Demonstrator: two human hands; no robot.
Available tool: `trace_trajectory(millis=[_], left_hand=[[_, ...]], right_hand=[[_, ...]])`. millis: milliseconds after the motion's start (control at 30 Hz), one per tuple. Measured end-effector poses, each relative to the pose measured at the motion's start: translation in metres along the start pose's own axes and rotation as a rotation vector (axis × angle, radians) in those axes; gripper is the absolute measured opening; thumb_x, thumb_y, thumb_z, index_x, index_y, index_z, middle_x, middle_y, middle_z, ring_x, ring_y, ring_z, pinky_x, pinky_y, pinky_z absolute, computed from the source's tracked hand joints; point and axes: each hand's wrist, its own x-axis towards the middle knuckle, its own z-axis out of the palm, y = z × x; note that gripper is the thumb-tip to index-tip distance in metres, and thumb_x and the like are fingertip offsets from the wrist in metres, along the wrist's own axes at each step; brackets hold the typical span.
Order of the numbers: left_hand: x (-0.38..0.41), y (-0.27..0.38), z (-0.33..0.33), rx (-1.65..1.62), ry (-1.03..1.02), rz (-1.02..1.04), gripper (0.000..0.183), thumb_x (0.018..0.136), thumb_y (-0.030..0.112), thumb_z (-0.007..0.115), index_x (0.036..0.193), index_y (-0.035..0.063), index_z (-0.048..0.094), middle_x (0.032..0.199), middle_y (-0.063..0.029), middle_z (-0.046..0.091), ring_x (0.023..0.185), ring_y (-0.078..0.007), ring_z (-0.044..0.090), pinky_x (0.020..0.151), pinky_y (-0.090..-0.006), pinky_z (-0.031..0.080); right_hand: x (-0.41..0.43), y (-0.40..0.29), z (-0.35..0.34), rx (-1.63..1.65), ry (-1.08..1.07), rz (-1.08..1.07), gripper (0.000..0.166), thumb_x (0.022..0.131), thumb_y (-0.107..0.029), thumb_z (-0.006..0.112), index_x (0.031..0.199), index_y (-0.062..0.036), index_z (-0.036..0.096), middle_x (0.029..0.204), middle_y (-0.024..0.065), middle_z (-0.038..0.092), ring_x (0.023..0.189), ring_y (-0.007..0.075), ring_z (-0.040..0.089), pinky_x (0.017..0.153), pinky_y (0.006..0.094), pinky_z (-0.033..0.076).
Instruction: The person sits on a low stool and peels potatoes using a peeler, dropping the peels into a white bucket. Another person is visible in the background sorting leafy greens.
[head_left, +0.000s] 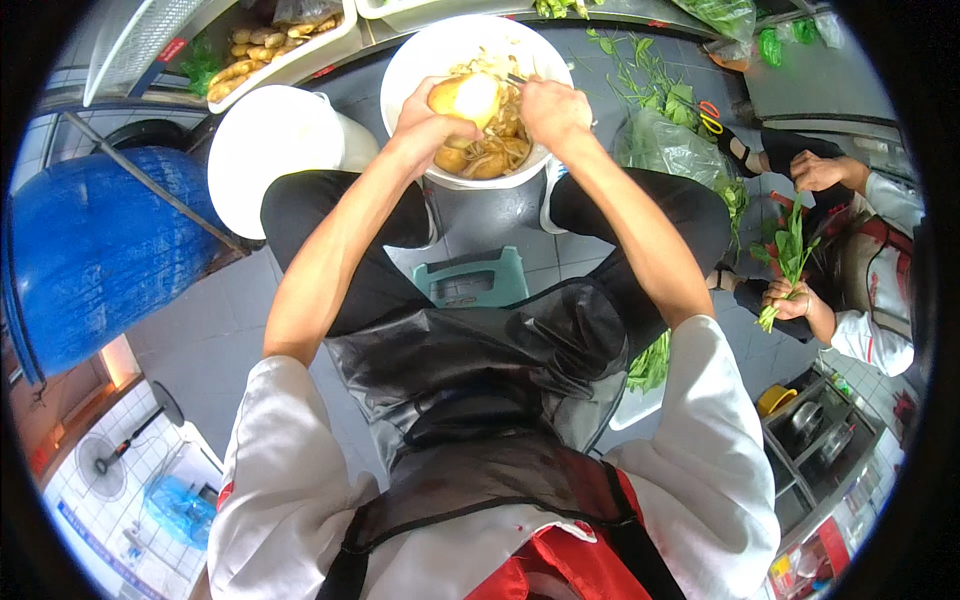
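Observation:
Above a round white basin (405, 56), my left hand (425, 124) holds a large potato (463, 97), part of its surface pale and bright. My right hand (555, 111) is closed around a small tool (516, 78) at the potato's right side; only a thin dark end shows, so its kind cannot be told. Below my hands, unpeeled-looking potatoes (489, 163) and strips of peel (517, 146) lie in the basin. The basin stands on the grey floor in front of my knees.
A white bucket (360, 142) with a round white lid or container (274, 157) stands left, near a blue barrel (112, 255). A crate (330, 52) of root vegetables is beyond. Right are leafy greens (675, 105), scissors (709, 118), and a seated co-worker (862, 262) holding greens. A green stool (510, 274) is beneath me.

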Motion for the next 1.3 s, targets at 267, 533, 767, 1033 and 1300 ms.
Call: trace_trajectory(millis=[267,533,767,1033,1300], left_hand=[[0.002,0.014,0.000,-0.185,0.088,-0.063,0.072,0.062,-0.013,0.072,0.130,-0.0030,0.049,0.123,-0.0146,0.058,0.116,-0.0273,0.059,0.096,-0.0412,0.053],[0.000,0.012,-0.005,-0.393,0.013,-0.140,0.066,0.072,-0.007,0.062,0.136,-0.0006,0.047,0.126,-0.0165,0.058,0.119,-0.0308,0.058,0.098,-0.0460,0.052],[-0.015,0.032,-0.002,-0.576,-0.178,-0.108,0.064,0.078,-0.003,0.055,0.140,0.0021,0.042,0.132,-0.0199,0.054,0.125,-0.0368,0.054,0.104,-0.0576,0.049],[-0.001,0.018,-0.012,-0.558,-0.051,-0.057,0.049,0.096,0.023,0.051,0.141,0.0052,0.042,0.139,-0.0173,0.051,0.130,-0.0352,0.050,0.106,-0.0626,0.044],[-0.001,0.024,-0.002,-0.458,0.017,-0.132,0.071,0.099,0.065,0.037,0.144,0.0111,0.042,0.142,-0.0124,0.053,0.133,-0.0299,0.050,0.108,-0.0598,0.041]], right_hand=[[-0.018,-0.013,-0.059,0.408,0.178,0.071,0.039,0.104,-0.031,0.042,0.111,0.0001,0.063,0.098,0.0257,0.071,0.093,0.0422,0.069,0.085,0.0520,0.054],[-0.040,-0.037,-0.039,0.325,0.157,-0.149,0.038,0.104,-0.037,0.042,0.112,-0.0041,0.059,0.092,0.0250,0.070,0.093,0.0459,0.067,0.082,0.0561,0.052],[0.009,0.001,-0.009,0.267,0.142,0.086,0.045,0.104,-0.038,0.040,0.108,0.0012,0.062,0.099,0.0262,0.070,0.097,0.0447,0.067,0.087,0.0534,0.052],[-0.037,-0.034,-0.046,0.528,0.270,-0.138,0.033,0.104,-0.036,0.044,0.107,-0.0069,0.059,0.087,0.0246,0.069,0.086,0.0462,0.067,0.077,0.0539,0.052],[-0.050,-0.060,-0.030,0.299,0.398,-0.270,0.027,0.102,-0.031,0.050,0.095,-0.0045,0.053,0.080,0.0204,0.069,0.068,0.0424,0.068,0.059,0.0504,0.054]])
